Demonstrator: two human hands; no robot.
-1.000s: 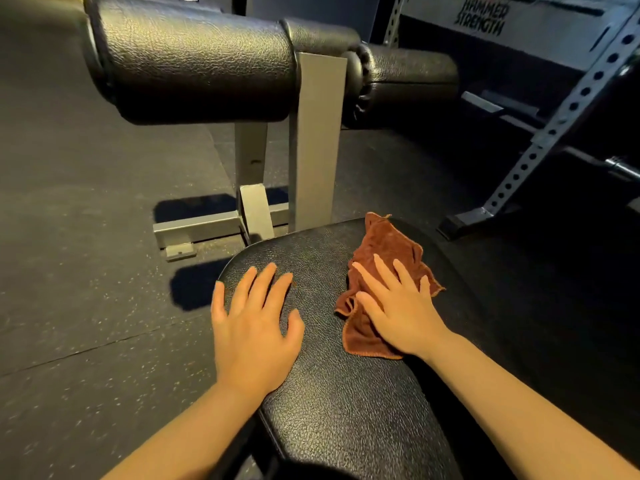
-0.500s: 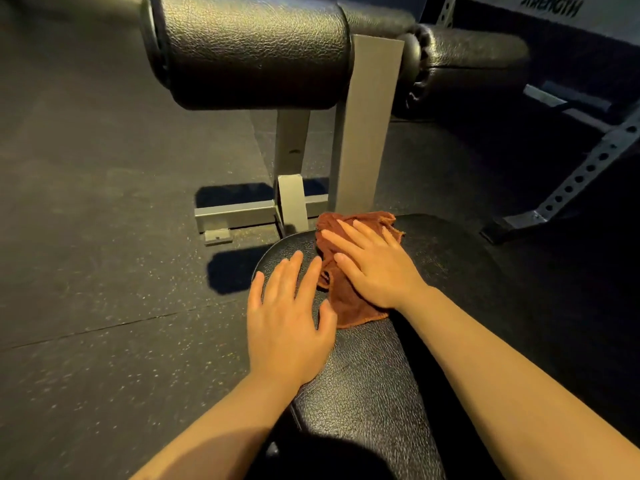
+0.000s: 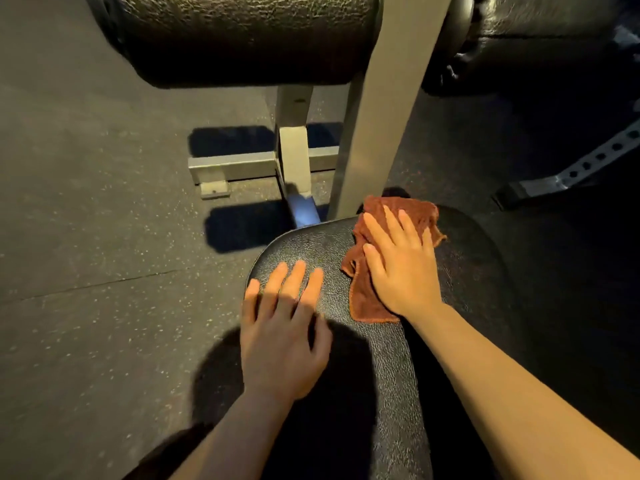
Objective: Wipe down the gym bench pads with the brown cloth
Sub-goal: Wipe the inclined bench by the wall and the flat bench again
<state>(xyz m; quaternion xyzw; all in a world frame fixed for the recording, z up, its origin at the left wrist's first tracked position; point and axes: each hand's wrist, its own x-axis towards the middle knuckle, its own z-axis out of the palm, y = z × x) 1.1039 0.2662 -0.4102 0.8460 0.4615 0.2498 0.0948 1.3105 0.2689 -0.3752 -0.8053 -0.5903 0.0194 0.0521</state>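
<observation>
My right hand [image 3: 403,268] lies flat, fingers straight, pressing the brown cloth [image 3: 363,299] on the far end of the bench pad [image 3: 381,375]. My left hand [image 3: 282,337] rests flat beside it. The cloth looks soft and light, so I should press its middle.

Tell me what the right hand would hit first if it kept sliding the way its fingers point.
Probably the grey upright post. The right hand lies flat on the brown cloth, fingers aimed toward the post's base, though depth is unclear.
</observation>
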